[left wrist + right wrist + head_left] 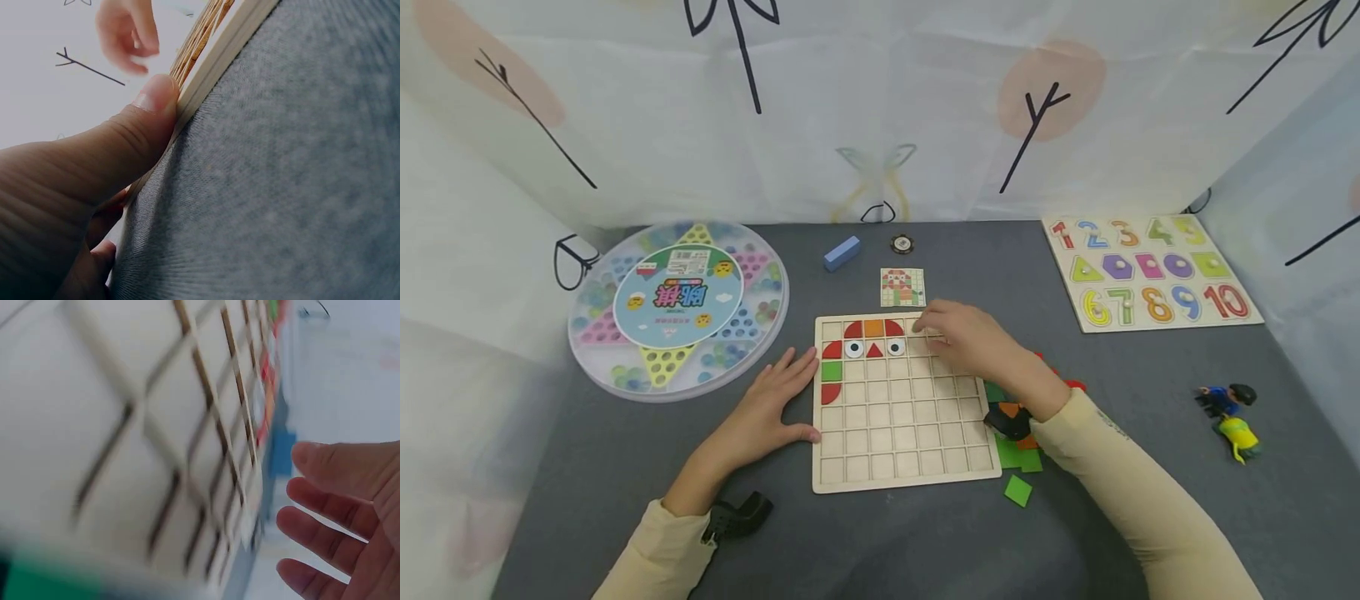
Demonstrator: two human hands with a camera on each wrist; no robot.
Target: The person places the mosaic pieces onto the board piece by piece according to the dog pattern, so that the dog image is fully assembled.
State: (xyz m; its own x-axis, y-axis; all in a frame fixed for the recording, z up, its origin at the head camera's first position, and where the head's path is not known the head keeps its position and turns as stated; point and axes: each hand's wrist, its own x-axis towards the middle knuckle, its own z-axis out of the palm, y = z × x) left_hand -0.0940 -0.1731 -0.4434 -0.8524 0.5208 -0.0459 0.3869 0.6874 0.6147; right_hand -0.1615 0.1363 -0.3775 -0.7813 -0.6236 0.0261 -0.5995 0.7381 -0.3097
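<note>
A square wooden grid board (895, 442) lies flat. Its top-left cells bear an orange square (874, 328), red rounded pieces, a red triangle (875, 352), two eye tiles (853, 348) and a green square (831, 372). My left hand (767, 408) spreads along the board's left side, thumb and fingertips at its edge; up close, the left wrist view has the thumb (137, 125) against the wooden side. Over the board's upper right hovers my right hand (973, 337), loosely bent. In the right wrist view its fingers (319, 534) are apart with nothing between them.
A patterned picture card (902, 287) sits behind the board, near a blue block (842, 253) and a small round dial (902, 243). Loose green pieces (1018, 491) lie under my right forearm. A round game box (760, 367), a number puzzle (1157, 325) and toy figures (1237, 433) flank the board.
</note>
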